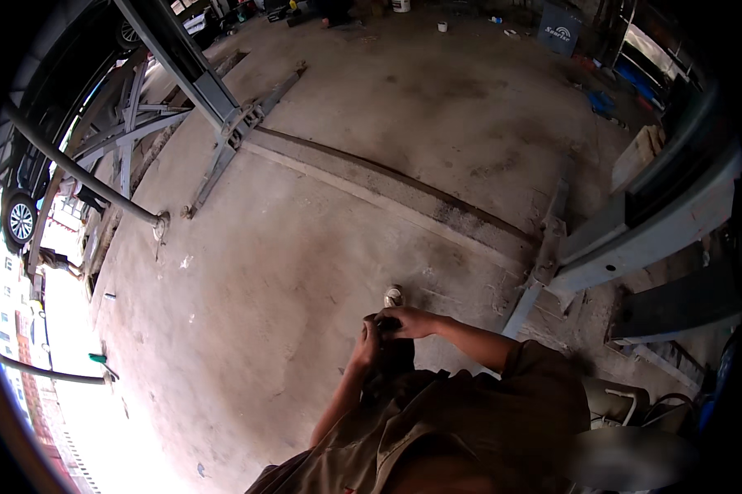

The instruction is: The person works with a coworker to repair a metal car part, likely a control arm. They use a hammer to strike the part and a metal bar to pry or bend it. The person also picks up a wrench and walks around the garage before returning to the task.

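Observation:
Close together in front of my body, my left hand (368, 341) and my right hand (409, 322) meet with their fingers curled inward. Something small and dark (388, 324) shows between them, too shadowed to name. Both hands seem closed about it, though the fingers partly hide one another. Below them are my dark trousers, and one shoe (394, 294) shows on the concrete floor (272, 272) just beyond the hands.
A low floor beam (387, 186) joins a grey lift post (191, 70) at the far left to another post (651, 239) at right. Left stand a car wheel (20, 218) and a slanting pipe (83, 171). Far off are a grey bin (558, 31) and a white cup-shaped container (442, 26).

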Demonstrator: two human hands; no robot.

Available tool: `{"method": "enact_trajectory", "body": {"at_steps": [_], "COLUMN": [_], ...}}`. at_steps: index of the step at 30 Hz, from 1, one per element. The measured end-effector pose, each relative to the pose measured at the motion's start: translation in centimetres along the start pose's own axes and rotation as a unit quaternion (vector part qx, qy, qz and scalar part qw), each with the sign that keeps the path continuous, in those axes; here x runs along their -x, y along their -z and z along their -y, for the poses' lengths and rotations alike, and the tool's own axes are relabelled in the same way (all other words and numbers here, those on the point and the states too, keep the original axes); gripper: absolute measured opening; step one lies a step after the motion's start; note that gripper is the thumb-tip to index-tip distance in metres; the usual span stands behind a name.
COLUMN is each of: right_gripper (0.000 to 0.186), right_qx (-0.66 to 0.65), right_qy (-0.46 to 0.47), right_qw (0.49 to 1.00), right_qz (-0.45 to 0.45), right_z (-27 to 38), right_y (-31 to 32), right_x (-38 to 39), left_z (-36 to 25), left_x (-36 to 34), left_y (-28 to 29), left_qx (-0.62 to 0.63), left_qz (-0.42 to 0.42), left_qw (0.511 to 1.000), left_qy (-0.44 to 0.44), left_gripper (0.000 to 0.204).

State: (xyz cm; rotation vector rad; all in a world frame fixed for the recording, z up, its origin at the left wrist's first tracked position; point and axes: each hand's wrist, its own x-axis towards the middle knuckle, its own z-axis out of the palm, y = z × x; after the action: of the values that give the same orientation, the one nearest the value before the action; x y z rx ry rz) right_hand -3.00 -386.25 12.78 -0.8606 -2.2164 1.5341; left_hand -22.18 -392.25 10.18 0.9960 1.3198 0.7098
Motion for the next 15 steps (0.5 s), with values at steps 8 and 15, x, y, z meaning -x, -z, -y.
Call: {"method": "enact_trajectory", "body": {"at_steps": [8, 15], "right_gripper": [0.027, 0.028], "right_qx": [-0.023, -0.364], "right_qy": [-0.018, -0.062], "right_qw": [0.988, 0.837], "right_qz": [-0.152, -0.403], "right_z": [-5.2, -26.6], "right_y": [33.3, 72.2], "right_x": [-24.6, -45.6], "left_z": [-25.5, -28.5], "left_x": [-36.0, -76.1], "left_y": [8.0, 14.5], "left_qx": [0.154, 0.117], "left_qz": [0.116, -0.012], "left_qw": [0.981, 0.992], "left_qy": [0.020, 0.049], "left_gripper": [0.060, 0.038]}}
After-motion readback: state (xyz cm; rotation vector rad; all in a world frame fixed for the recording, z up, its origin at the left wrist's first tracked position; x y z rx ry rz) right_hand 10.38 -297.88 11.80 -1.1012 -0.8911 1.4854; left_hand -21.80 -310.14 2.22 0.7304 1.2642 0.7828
